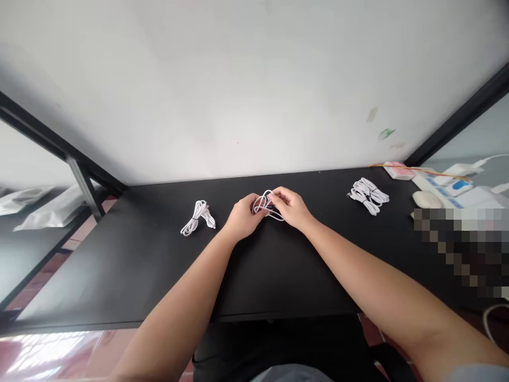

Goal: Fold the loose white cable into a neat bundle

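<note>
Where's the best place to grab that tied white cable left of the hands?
Best gripped, I'd say, around the dark tie on the tied white cable, from above and left: the strands are gathered there, it lies on the black table, and the left hand is on its right.

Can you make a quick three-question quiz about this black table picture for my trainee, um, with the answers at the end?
1. What are the bare left hand and bare right hand both holding?
2. True or false: the tied white cables left of the hands lie on the flat black tabletop, apart from the left hand.
3. The small flat object near the wall at right is: A, green and black; B, pink and white; C, blue.

Key: 1, a thin, looped white cable; 2, true; 3, B.
</note>
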Available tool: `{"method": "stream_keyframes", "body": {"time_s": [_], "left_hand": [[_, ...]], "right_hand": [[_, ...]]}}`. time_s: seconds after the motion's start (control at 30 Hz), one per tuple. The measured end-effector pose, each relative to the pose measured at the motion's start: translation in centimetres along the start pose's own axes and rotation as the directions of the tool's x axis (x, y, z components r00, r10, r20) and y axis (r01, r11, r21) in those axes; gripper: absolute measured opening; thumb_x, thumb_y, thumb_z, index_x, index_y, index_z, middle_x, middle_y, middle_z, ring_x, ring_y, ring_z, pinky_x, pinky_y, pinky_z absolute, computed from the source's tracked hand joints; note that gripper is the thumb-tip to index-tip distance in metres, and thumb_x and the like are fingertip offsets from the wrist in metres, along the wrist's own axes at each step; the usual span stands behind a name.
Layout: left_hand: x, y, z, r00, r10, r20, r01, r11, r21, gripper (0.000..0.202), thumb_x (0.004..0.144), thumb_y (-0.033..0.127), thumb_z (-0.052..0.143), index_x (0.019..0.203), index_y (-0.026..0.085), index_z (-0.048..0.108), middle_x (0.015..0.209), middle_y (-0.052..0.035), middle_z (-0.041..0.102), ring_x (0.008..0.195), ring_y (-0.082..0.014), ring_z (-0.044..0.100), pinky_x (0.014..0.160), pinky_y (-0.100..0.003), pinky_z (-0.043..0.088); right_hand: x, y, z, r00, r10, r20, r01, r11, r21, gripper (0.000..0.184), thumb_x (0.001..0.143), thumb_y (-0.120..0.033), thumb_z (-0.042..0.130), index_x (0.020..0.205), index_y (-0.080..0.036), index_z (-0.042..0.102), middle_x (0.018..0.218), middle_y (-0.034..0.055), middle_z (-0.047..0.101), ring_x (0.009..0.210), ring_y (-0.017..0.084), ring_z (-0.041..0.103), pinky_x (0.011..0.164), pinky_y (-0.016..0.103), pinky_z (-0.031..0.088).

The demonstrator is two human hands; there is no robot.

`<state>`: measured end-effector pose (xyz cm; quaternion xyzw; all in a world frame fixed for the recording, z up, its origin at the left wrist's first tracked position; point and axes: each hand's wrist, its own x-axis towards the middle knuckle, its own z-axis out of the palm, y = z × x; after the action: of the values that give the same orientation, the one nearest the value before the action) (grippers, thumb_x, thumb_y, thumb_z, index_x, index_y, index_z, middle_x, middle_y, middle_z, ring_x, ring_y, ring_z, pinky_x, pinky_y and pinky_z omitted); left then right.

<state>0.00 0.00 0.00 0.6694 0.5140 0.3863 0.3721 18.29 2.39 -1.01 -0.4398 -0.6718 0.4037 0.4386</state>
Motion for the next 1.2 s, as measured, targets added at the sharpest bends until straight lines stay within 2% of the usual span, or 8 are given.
{"method": "stream_keyframes", "body": {"time_s": [0.13, 0.3, 0.5, 0.67, 0.83, 0.93, 1.07, 1.2], "left_hand": [[0.3, -0.4, -0.1, 0.999, -0.025, -0.037, 0.022, 0.997, -0.079, 0.017, 0.077, 0.03, 0.074, 0.084, 0.02, 0.063, 0.074, 0.0005, 0.063, 0.062, -0.0129, 0.054, 0.06, -0.026, 0.041], [0.5, 0.0, 0.1, 0.991, -0.129, 0.022, 0.127, 0.911, -0.393, 0.035, 0.074, 0.039, 0.081, 0.078, 0.019, 0.053, 0.07, 0.0008, 0.06, 0.062, -0.0118, 0.057, 0.06, -0.025, 0.043], [0.9, 0.8, -0.1, 0.972, -0.236, -0.019, 0.177, 0.778, -0.603, 0.046, 0.083, 0.059, 0.068, 0.073, 0.016, 0.055, 0.072, -0.0037, 0.061, 0.069, -0.0153, 0.064, 0.066, -0.03, 0.053], [1.1, 0.6, -0.3, 0.96, -0.222, -0.171, 0.051, 0.738, -0.673, 0.051, 0.072, 0.037, 0.082, 0.061, 0.019, 0.036, 0.064, 0.0022, 0.054, 0.069, -0.0145, 0.067, 0.066, -0.028, 0.055], [1.1, 0.3, -0.4, 0.952, -0.184, -0.245, -0.045, 0.708, -0.705, 0.047, 0.073, 0.034, 0.082, 0.062, 0.019, 0.038, 0.066, 0.0007, 0.058, 0.075, -0.0171, 0.068, 0.068, -0.032, 0.059], [1.1, 0.4, -0.4, 0.942, -0.161, -0.296, -0.1, 0.705, -0.702, 0.052, 0.07, 0.032, 0.085, 0.06, 0.019, 0.035, 0.067, 0.0003, 0.058, 0.076, -0.0163, 0.068, 0.069, -0.03, 0.059], [1.2, 0.7, -0.6, 0.922, -0.171, -0.346, -0.147, 0.673, -0.725, 0.054, 0.065, 0.026, 0.088, 0.061, 0.019, 0.034, 0.064, 0.003, 0.055, 0.068, -0.0119, 0.064, 0.064, -0.025, 0.054], [1.5, 0.8, -1.2, 0.908, -0.247, -0.338, -0.135, 0.591, -0.796, 0.043, 0.063, 0.017, 0.085, 0.068, 0.018, 0.042, 0.072, 0.0035, 0.059, 0.065, -0.0078, 0.06, 0.061, -0.02, 0.048]], "right_hand": [[-0.1, -0.2, 0.1, 0.998, 0.03, -0.054, -0.027, 0.999, 0.047, 0.03, 0.091, -0.051, 0.06, 0.09, -0.022, 0.068, 0.087, 0.0034, 0.072, 0.081, 0.019, 0.068, 0.074, 0.03, 0.055], [0.3, -0.2, 0.2, 0.978, 0.16, -0.136, -0.123, 0.961, 0.248, 0.034, 0.085, -0.055, 0.063, 0.085, -0.021, 0.067, 0.082, 0.0043, 0.072, 0.076, 0.019, 0.069, 0.068, 0.032, 0.059], [0.8, 0.2, -0.3, 0.947, 0.257, -0.194, -0.148, 0.883, 0.446, 0.026, 0.072, -0.036, 0.078, 0.085, -0.021, 0.063, 0.078, 0.0002, 0.069, 0.074, 0.016, 0.07, 0.07, 0.03, 0.059], [0.8, -0.2, -0.6, 0.942, 0.306, -0.138, -0.185, 0.816, 0.548, 0.026, 0.077, -0.037, 0.073, 0.088, -0.022, 0.055, 0.088, -0.001, 0.067, 0.071, 0.015, 0.072, 0.071, 0.031, 0.061], [0.4, -0.3, -0.4, 0.982, 0.181, -0.057, -0.156, 0.941, 0.299, 0.032, 0.087, -0.052, 0.062, 0.098, -0.024, 0.054, 0.096, -0.0001, 0.063, 0.062, 0.013, 0.069, 0.056, 0.029, 0.057], [-0.2, -0.3, -0.2, 0.995, 0.043, 0.087, -0.048, 0.998, 0.052, 0.036, 0.084, -0.05, 0.069, 0.107, -0.024, 0.058, 0.1, 0.0033, 0.066, 0.078, 0.017, 0.069, 0.068, 0.033, 0.057], [-0.9, -0.5, -0.1, 0.969, -0.1, 0.225, 0.142, 0.974, -0.177, 0.076, 0.069, -0.038, 0.086, 0.134, -0.028, 0.049, 0.117, 0.007, 0.065, 0.098, 0.022, 0.065, 0.086, 0.041, 0.055], [-0.9, -0.6, -0.4, 0.962, -0.082, 0.26, 0.15, 0.956, -0.252, 0.101, 0.069, -0.031, 0.084, 0.153, -0.034, 0.029, 0.129, 0.0074, 0.058, 0.103, 0.022, 0.062, 0.094, 0.044, 0.053]]}}
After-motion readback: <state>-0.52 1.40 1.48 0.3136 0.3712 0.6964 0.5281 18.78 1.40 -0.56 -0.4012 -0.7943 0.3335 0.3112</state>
